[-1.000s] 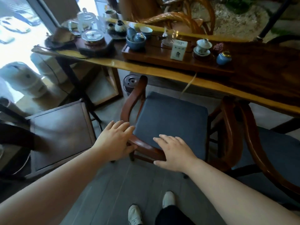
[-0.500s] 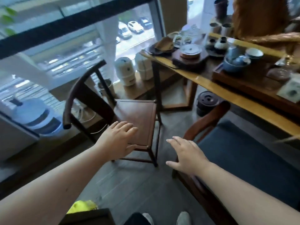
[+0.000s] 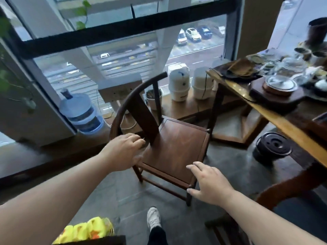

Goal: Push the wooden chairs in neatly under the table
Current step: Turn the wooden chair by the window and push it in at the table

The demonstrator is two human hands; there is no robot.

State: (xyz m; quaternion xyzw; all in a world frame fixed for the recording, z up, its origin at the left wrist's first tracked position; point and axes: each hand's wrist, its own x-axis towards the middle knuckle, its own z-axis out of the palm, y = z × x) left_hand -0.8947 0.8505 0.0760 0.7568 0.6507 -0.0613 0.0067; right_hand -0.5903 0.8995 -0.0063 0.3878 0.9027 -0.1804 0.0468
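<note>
A dark wooden chair (image 3: 178,144) with a curved back rail and a bare seat stands in the middle, at the end of the long wooden table (image 3: 276,114) and apart from it. My left hand (image 3: 123,152) hovers by the seat's left rear corner, under the back rail, fingers curled and holding nothing. My right hand (image 3: 210,183) is spread open at the seat's front right corner, above the leg. A second chair (image 3: 290,204) with a dark blue cushion shows only in part at the lower right.
Tea ware and a glass kettle (image 3: 281,80) crowd the table top. A black round pot (image 3: 272,151) sits on the floor beneath it. White appliances (image 3: 178,84) and a water jug (image 3: 79,112) line the window ledge. A yellow object (image 3: 86,230) lies at the bottom left.
My view has swung left from the blue-cushioned chair to the bare wooden chair. Both hands left the cushioned chair's rail and moved over to the bare chair's seat.
</note>
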